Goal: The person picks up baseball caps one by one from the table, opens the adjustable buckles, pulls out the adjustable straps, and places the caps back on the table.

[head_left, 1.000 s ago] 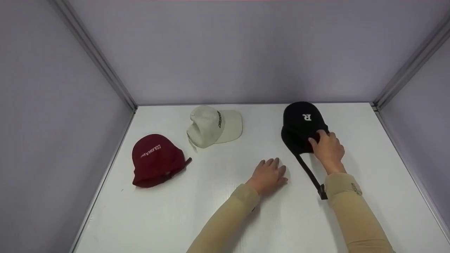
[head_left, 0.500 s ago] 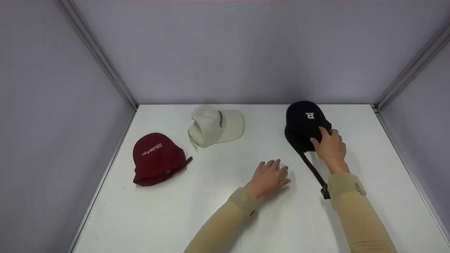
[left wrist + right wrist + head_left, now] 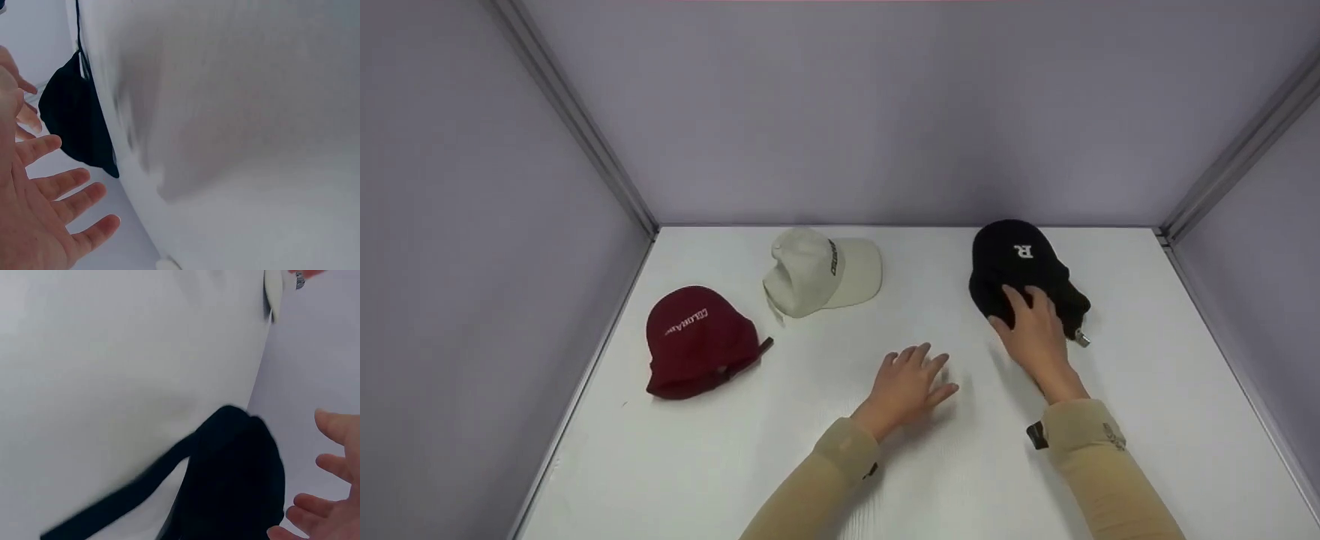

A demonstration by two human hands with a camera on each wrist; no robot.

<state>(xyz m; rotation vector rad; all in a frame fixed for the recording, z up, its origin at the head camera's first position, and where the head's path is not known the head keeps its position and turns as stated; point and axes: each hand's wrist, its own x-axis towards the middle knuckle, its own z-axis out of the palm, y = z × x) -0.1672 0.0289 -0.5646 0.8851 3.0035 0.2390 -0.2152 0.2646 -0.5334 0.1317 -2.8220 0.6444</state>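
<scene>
Right hand (image 3: 1037, 341) moved left off the right edge of the black cap (image 3: 1015, 264) to over its near middle; left hand (image 3: 901, 390) moved slightly left too. Right fingers spread, pinching nothing, contact can't tell; cap lies under and just beyond them, back right of table (image 3: 697, 472), long axis front to back, slightly skewed. Left fingers spread, well apart from it, so right is nearer.

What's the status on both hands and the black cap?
Left hand: fingers spread, holding nothing. Right hand: over the black cap, contact unclear. Black cap on the table. Red cap and cream cap off left, not in the way.
</scene>
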